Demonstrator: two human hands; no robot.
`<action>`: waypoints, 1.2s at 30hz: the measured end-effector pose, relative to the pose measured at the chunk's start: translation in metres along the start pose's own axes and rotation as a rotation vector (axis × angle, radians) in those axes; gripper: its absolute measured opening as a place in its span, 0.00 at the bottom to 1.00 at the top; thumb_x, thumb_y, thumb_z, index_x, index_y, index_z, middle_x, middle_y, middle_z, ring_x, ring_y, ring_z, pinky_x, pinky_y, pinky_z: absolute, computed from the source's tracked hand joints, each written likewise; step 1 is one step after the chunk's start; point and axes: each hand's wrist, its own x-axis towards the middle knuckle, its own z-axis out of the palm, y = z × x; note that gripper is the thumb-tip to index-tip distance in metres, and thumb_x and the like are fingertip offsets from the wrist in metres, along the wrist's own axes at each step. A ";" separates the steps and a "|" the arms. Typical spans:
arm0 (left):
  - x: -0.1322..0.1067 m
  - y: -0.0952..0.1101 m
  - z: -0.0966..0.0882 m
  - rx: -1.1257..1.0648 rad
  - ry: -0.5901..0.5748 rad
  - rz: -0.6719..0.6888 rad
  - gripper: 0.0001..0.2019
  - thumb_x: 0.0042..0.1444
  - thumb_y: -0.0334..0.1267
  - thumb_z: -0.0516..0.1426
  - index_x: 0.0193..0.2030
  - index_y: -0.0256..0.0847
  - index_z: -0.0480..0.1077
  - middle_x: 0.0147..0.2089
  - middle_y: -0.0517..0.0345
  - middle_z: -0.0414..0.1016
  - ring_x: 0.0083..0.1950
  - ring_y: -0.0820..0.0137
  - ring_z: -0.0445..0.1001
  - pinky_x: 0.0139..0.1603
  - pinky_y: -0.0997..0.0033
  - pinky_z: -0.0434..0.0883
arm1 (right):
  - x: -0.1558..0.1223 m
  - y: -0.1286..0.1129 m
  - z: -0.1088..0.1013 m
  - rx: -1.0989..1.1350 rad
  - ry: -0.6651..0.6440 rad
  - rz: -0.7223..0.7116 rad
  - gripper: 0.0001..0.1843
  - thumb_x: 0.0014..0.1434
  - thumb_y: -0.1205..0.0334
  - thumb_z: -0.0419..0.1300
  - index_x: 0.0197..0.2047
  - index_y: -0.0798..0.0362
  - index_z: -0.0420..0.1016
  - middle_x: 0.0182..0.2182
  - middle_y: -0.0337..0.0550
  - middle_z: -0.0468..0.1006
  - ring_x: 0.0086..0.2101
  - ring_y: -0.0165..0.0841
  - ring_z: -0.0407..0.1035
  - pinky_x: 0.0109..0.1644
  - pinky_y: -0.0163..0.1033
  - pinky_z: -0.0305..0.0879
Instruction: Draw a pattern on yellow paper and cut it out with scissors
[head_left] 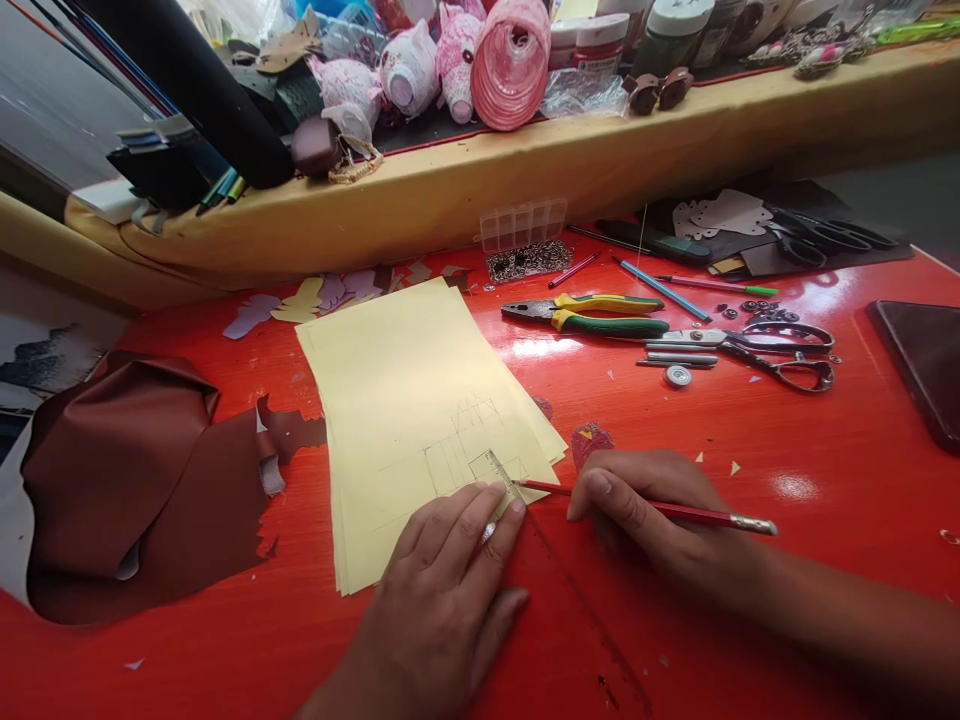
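Observation:
A stack of pale yellow paper sheets lies on the red table, with thin pencil lines forming boxes on the top sheet. My left hand lies over its lower part, fingers stretched out and pressing on a clear ruler. The ruler slants from the drawing across the paper's edge toward the lower right. In my right hand is a red pencil with a white eraser end. Its tip touches or nearly touches the paper beside the ruler's edge, close to my left fingertips.
Brown leather-like material lies at left. Pliers, scissors, pens and small metal parts are spread behind my right hand. A compartment box holds small metal pieces. A phone-like dark slab rests at right. Jars and pink figures crowd the shelf.

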 end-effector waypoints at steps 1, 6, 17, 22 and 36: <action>0.000 0.000 0.000 0.000 -0.001 0.000 0.22 0.76 0.38 0.53 0.72 0.32 0.69 0.70 0.44 0.74 0.71 0.56 0.68 0.73 0.58 0.59 | 0.000 0.000 0.001 0.023 0.003 0.010 0.31 0.81 0.44 0.50 0.31 0.52 0.77 0.19 0.34 0.72 0.21 0.27 0.67 0.26 0.32 0.60; 0.001 0.000 -0.001 0.009 0.009 -0.002 0.21 0.76 0.38 0.53 0.71 0.33 0.70 0.68 0.45 0.76 0.70 0.57 0.69 0.72 0.58 0.61 | -0.003 0.002 0.003 0.093 0.054 0.016 0.33 0.81 0.45 0.51 0.25 0.52 0.74 0.17 0.33 0.65 0.18 0.24 0.60 0.22 0.32 0.54; -0.002 0.001 -0.006 0.087 0.041 0.042 0.17 0.76 0.37 0.54 0.64 0.31 0.74 0.60 0.45 0.81 0.62 0.55 0.75 0.66 0.55 0.67 | -0.007 0.005 0.001 0.228 0.064 0.072 0.29 0.79 0.43 0.55 0.32 0.52 0.80 0.18 0.36 0.74 0.21 0.29 0.69 0.27 0.34 0.64; -0.005 0.000 -0.010 0.102 0.026 0.041 0.16 0.77 0.38 0.53 0.62 0.33 0.75 0.59 0.46 0.81 0.61 0.56 0.76 0.63 0.55 0.69 | -0.005 0.005 0.001 0.212 0.023 0.073 0.28 0.79 0.42 0.54 0.36 0.52 0.83 0.21 0.38 0.79 0.23 0.30 0.73 0.30 0.35 0.66; -0.008 -0.004 -0.012 0.090 -0.050 0.058 0.21 0.77 0.39 0.52 0.69 0.31 0.70 0.68 0.42 0.77 0.68 0.53 0.74 0.65 0.51 0.76 | -0.004 0.004 0.002 0.220 0.004 0.081 0.26 0.79 0.42 0.54 0.43 0.52 0.85 0.25 0.40 0.81 0.27 0.34 0.76 0.35 0.38 0.72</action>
